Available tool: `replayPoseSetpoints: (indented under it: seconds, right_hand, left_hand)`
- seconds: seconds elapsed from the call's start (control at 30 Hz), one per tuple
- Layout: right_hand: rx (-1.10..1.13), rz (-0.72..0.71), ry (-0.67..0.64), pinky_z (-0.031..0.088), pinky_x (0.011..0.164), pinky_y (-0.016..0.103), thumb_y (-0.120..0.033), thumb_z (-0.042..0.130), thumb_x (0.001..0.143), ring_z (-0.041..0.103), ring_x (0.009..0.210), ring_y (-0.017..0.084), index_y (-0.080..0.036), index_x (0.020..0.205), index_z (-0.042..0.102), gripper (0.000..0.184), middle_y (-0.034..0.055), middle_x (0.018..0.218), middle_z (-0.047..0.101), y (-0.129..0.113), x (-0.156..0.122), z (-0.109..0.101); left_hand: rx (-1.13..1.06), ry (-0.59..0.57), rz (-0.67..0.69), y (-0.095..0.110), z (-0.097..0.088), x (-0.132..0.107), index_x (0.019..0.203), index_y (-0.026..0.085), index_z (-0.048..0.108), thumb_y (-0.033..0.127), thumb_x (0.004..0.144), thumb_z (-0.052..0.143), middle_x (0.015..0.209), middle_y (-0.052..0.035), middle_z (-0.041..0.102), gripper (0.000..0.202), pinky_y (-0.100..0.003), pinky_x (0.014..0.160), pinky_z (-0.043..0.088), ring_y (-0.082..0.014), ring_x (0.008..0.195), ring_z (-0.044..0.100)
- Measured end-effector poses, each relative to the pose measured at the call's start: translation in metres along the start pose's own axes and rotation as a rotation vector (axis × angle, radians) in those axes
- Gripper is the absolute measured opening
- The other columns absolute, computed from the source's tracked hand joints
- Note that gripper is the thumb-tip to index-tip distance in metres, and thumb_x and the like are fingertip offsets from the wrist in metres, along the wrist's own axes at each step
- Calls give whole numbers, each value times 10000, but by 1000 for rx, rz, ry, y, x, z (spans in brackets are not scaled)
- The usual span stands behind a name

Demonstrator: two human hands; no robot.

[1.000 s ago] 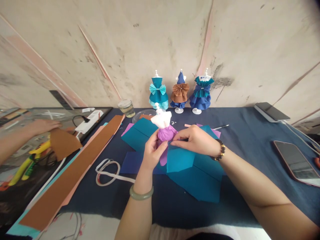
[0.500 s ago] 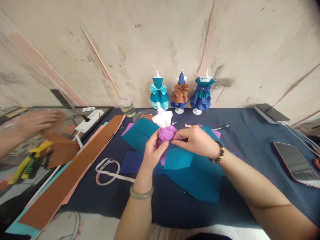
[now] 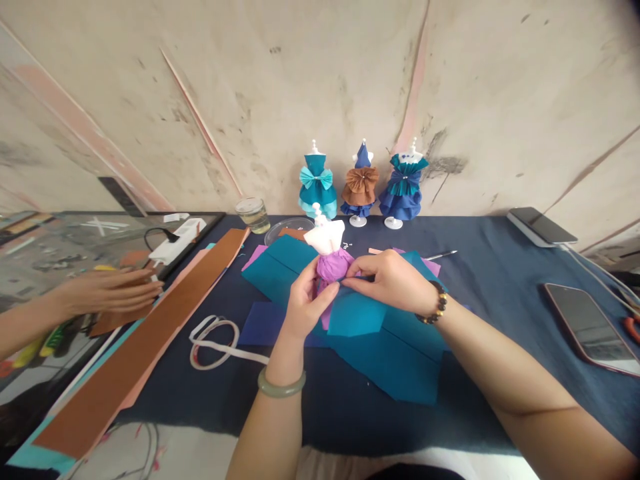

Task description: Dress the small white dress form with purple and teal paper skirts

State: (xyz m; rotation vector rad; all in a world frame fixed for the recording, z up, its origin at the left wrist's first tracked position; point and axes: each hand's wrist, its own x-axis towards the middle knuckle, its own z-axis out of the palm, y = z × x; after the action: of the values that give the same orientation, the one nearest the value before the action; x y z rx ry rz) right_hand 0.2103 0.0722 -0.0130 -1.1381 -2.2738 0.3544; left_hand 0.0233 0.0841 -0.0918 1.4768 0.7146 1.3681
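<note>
A small white dress-form mannequin [image 3: 325,235] with a gathered purple paper skirt [image 3: 333,265] stands between my hands. My left hand [image 3: 306,305] is wrapped around its skirt, thumb at the front. With thumb and fingers pinched together, my right hand [image 3: 389,281] grips the upper edge of a teal paper piece [image 3: 356,316] against the skirt's lower front. My fingers cover the exact spot where the paper meets the skirt. Larger teal sheets [image 3: 407,367] lie beneath my hands, over purple and blue paper.
Three dressed mini mannequins [image 3: 363,187] stand near the wall. To the left are a tape roll [image 3: 235,347], long brown paper [image 3: 145,347], a glass [image 3: 253,215] and a power strip [image 3: 177,241]. A co-worker's hand [image 3: 113,291] rests over brown paper. A phone [image 3: 590,323] lies right.
The co-worker's hand at the left has moved down and to the right, flattening over the brown paper it was lifting. My own hands hold almost the same position.
</note>
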Motion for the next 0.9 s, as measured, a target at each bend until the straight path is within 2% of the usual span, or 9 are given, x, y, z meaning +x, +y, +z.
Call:
replayPoseSetpoints:
  seconds: [0.53,0.7,0.9]
  right_hand:
    - [16,-10,-1,386,691,249,-226,657,885,465,479,68,-164,791,707,123,-57,531,591,1,0,-1]
    - [1,-15,4,366,631,238,-215,656,884,508,483,73,-162,791,705,118,-46,557,627,1,0,0]
    - [-36,-57,11,368,581,224,-210,659,882,563,504,94,-167,804,707,101,-34,568,652,-2,-1,2]
  left_hand:
    - [51,4,-6,0,-3,1,1249,148,598,330,788,734,1224,-135,676,513,-440,1032,478,-295,1140,636]
    - [57,5,15,-1,-3,1,1206,149,614,301,795,729,1176,-121,690,454,-406,1003,490,-266,1092,650]
    - [82,70,15,0,-2,1,1156,134,629,310,781,736,1121,-121,710,428,-388,963,513,-265,1047,669]
